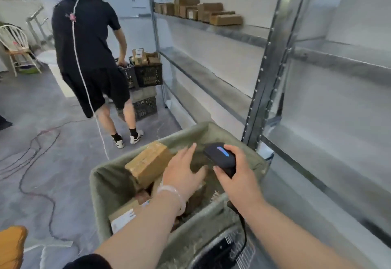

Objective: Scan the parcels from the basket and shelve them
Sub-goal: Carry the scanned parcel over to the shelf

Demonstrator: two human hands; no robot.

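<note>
A basket (110, 186) lined with green cloth stands in front of me, holding several brown cardboard parcels. One parcel (148, 161) lies tilted at the far left, and another with a white label (122, 218) sits near the front. My left hand (184, 172) reaches into the basket with straight, spread fingers above the parcels and holds nothing. My right hand (234, 175) grips a black handheld scanner (221, 157) with a blue light, pointed down over the basket's right side. Its cable hangs below my wrist.
A metal shelving unit (260, 90) runs along the right, with several brown parcels (201, 11) on an upper shelf. A person in black (88, 52) stands ahead beside stacked black crates (146, 78) of parcels. Cables (38, 163) trail over the grey floor at left; a chair (17, 46) stands far left.
</note>
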